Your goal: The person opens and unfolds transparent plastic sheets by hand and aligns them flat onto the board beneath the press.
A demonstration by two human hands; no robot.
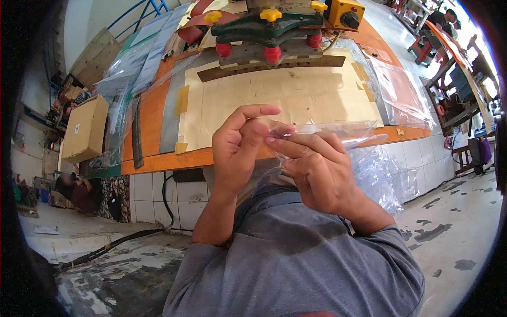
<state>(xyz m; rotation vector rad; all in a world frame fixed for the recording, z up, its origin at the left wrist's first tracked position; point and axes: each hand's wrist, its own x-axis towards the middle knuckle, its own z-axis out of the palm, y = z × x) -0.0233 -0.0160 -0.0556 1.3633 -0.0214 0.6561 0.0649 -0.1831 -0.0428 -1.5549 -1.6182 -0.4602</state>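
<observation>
Fingers of the right hand, on the near side of the green press, pinch clear plastic film. Just left of them, the left hand has its index finger arched apart from its thumb; whether it also grips the film cannot be told, as the fingers overlap. From the fingertips the film's longer stretch runs rightward, roughly crosswise before the press, the right hand nearer to most of it. Toward the press come the orange counter, a tan sheet and a dark curved strip.
</observation>
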